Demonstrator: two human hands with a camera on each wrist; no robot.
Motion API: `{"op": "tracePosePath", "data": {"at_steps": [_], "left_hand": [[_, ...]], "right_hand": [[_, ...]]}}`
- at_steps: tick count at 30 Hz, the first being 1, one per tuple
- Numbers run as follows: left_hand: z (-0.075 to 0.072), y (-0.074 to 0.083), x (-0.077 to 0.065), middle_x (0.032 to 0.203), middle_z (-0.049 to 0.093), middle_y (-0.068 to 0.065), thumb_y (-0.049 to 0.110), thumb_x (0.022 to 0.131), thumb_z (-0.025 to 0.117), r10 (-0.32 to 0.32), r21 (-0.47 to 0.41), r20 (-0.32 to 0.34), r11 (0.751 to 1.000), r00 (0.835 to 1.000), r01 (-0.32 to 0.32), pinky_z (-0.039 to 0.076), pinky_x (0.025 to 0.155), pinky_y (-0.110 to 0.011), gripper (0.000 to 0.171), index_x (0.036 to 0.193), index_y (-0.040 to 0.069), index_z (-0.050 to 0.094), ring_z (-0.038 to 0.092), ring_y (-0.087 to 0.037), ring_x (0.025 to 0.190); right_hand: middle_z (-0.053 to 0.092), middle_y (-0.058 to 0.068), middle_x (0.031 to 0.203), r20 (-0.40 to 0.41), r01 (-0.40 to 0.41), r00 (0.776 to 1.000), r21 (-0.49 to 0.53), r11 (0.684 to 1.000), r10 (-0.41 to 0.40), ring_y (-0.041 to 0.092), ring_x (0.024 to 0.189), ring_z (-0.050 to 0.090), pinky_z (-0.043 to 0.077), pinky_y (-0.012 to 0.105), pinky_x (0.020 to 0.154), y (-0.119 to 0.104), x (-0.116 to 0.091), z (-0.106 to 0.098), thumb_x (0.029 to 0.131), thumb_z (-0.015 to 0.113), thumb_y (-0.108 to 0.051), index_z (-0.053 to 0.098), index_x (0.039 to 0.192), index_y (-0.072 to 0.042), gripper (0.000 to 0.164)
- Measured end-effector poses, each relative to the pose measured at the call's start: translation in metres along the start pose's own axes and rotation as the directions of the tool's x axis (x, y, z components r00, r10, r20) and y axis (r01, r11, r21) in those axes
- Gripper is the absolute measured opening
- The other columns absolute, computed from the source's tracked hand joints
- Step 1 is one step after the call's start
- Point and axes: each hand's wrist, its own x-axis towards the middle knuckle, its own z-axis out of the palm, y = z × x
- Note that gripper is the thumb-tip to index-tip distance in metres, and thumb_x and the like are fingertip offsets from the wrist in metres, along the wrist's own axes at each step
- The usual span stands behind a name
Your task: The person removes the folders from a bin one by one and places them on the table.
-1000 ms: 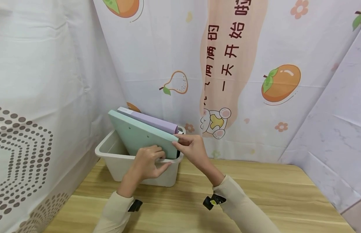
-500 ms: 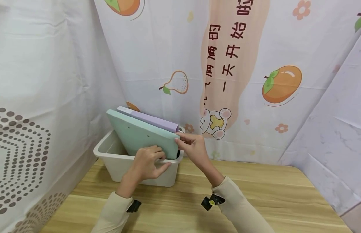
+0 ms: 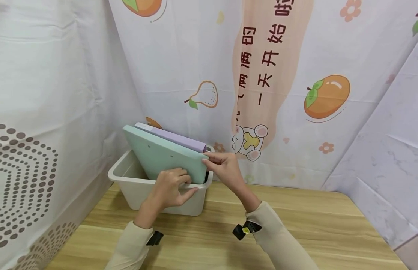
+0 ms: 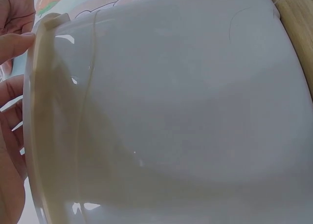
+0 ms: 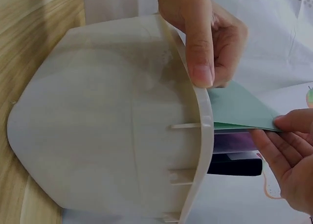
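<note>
A mint-green file folder (image 3: 161,155) leans upright inside a light grey plastic bin (image 3: 192,204). My right hand (image 3: 226,168) pinches the folder's upper right corner between thumb and fingers. In the right wrist view, the green folder (image 5: 239,106) is held at that corner, above the bin's rim. My left hand (image 3: 170,187) grips the bin's near rim, its thumb outside and its fingers curled over the inner side. Behind the green folder stands a purple folder (image 3: 178,139), mostly hidden. Next to it in the right wrist view shows a black item (image 5: 237,165), of unclear kind.
The bin stands at the left of a wooden table (image 3: 280,225), close to a printed curtain (image 3: 209,48) at the back. Another white curtain (image 3: 53,93) hangs along the left side.
The green folder's right corner has risen slightly with my right hand, which now holds it a little higher. My left hand stays on the rim.
</note>
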Motion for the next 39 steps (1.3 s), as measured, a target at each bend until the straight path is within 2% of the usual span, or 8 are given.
{"op": "tracePosePath", "data": {"at_steps": [7,11,16,19,23,26,31,39], "left_hand": [[0.001,0.0,0.001,0.066,0.054,0.005,0.03,0.071,0.085,0.001,0.002,0.005,1.0,1.0,-0.002,0.039,0.051,-0.021,0.025,0.069,0.016,0.065,0.047,-0.007,0.056],[0.004,0.001,0.001,0.065,0.054,0.005,0.031,0.071,0.086,0.012,-0.005,-0.004,1.0,1.0,-0.012,0.038,0.05,-0.02,0.026,0.068,0.016,0.064,0.045,-0.006,0.056],[0.007,0.002,0.003,0.064,0.053,0.005,0.032,0.073,0.085,0.028,-0.012,-0.01,1.0,1.0,-0.028,0.037,0.05,-0.019,0.027,0.068,0.016,0.064,0.044,-0.006,0.055],[0.006,0.002,0.004,0.064,0.053,0.005,0.032,0.074,0.085,0.025,-0.01,-0.011,1.0,1.0,-0.025,0.038,0.05,-0.02,0.028,0.068,0.016,0.063,0.044,-0.006,0.055],[0.004,0.0,0.005,0.064,0.053,0.006,0.032,0.074,0.085,0.016,-0.01,-0.015,1.0,1.0,-0.016,0.038,0.051,-0.02,0.028,0.068,0.017,0.062,0.044,-0.006,0.055],[0.002,-0.002,0.003,0.064,0.053,0.006,0.031,0.073,0.085,0.012,-0.009,-0.025,1.0,1.0,-0.012,0.038,0.051,-0.02,0.029,0.067,0.017,0.061,0.044,-0.005,0.055],[0.002,-0.005,0.001,0.064,0.053,0.006,0.029,0.071,0.086,0.017,-0.01,-0.042,1.0,0.999,-0.017,0.037,0.05,-0.02,0.029,0.067,0.017,0.061,0.043,-0.005,0.055],[0.005,-0.002,-0.001,0.066,0.052,0.006,0.03,0.073,0.085,0.025,-0.03,-0.054,0.999,0.998,-0.027,0.034,0.05,-0.018,0.028,0.069,0.016,0.061,0.04,-0.003,0.056]], "right_hand": [[0.076,0.025,0.095,-0.04,0.063,0.997,-0.021,0.998,-0.064,0.026,0.075,0.075,0.059,0.023,0.066,0.002,-0.001,-0.005,0.09,0.074,0.001,0.076,0.109,0.005,0.02],[0.075,0.026,0.096,-0.077,0.103,0.992,0.002,0.995,-0.102,0.018,0.077,0.076,0.06,0.026,0.069,0.003,0.0,-0.009,0.09,0.073,0.003,0.076,0.108,0.007,0.019],[0.075,0.028,0.096,-0.13,0.154,0.981,0.05,0.987,-0.146,0.012,0.077,0.076,0.062,0.03,0.069,-0.005,0.004,-0.019,0.09,0.072,0.004,0.075,0.108,0.009,0.018],[0.074,0.029,0.096,-0.159,0.19,0.971,0.06,0.98,-0.179,0.008,0.077,0.075,0.062,0.03,0.07,-0.013,0.007,-0.028,0.09,0.072,0.004,0.075,0.107,0.01,0.018],[0.074,0.031,0.094,-0.229,0.251,0.947,0.084,0.964,-0.227,0.008,0.078,0.076,0.062,0.032,0.069,-0.02,0.009,-0.039,0.088,0.072,0.008,0.074,0.106,0.013,0.019],[0.077,0.022,0.092,-0.267,0.28,0.933,0.111,0.953,-0.243,0.01,0.077,0.076,0.062,0.033,0.069,-0.02,0.009,-0.046,0.087,0.072,0.01,0.073,0.106,0.014,0.02],[0.077,0.002,0.084,-0.288,0.272,0.933,0.172,0.947,-0.216,0.012,0.073,0.076,0.062,0.033,0.069,-0.012,0.005,-0.048,0.087,0.072,0.011,0.071,0.106,0.017,0.021],[0.077,0.0,0.077,-0.293,0.204,0.947,0.23,0.952,-0.132,0.013,0.068,0.075,0.062,0.032,0.068,0.003,-0.007,-0.046,0.084,0.072,0.012,0.07,0.105,0.018,0.021]]}}
